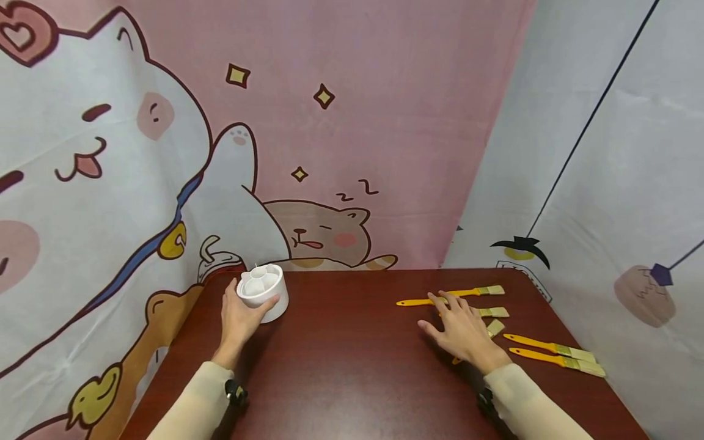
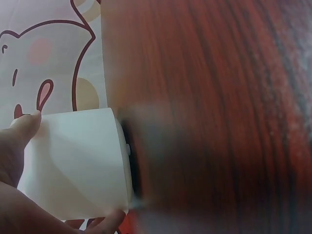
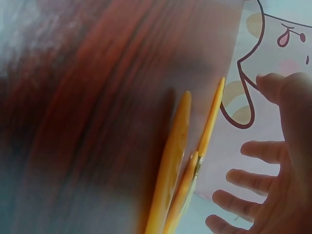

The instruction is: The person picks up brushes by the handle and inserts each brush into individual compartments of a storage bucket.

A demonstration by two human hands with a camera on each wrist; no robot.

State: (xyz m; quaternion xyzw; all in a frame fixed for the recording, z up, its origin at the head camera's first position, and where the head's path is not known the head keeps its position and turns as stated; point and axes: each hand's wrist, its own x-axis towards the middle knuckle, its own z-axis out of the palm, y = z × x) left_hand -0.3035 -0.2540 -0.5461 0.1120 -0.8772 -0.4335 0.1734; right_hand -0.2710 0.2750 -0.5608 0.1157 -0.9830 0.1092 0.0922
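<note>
My left hand (image 1: 236, 324) grips a white round holder (image 1: 277, 299) near the table's far left. Its top shows rounded compartments; in the left wrist view the smooth side of the holder (image 2: 80, 163) lies between thumb and fingers. On the right, my right hand (image 1: 464, 330) is spread, palm down, over three flat paintbrushes with yellow handles. The farthest paintbrush (image 1: 412, 302) passes under the fingertips, while the bristles of another paintbrush (image 1: 499, 312) and of a nearer paintbrush (image 1: 495, 328) stick out past the hand. The right wrist view shows straight fingers (image 3: 253, 180) holding nothing, beside the yellow handles (image 3: 170, 165).
Two more paintbrushes, one farther (image 1: 541, 344) and one nearer (image 1: 544, 357), lie side by side by the right edge of the dark red-brown table (image 1: 341, 366). A printed cartoon cloth (image 1: 385, 153) hangs right behind the table, and a pale cloth (image 1: 605, 183) hangs to the right.
</note>
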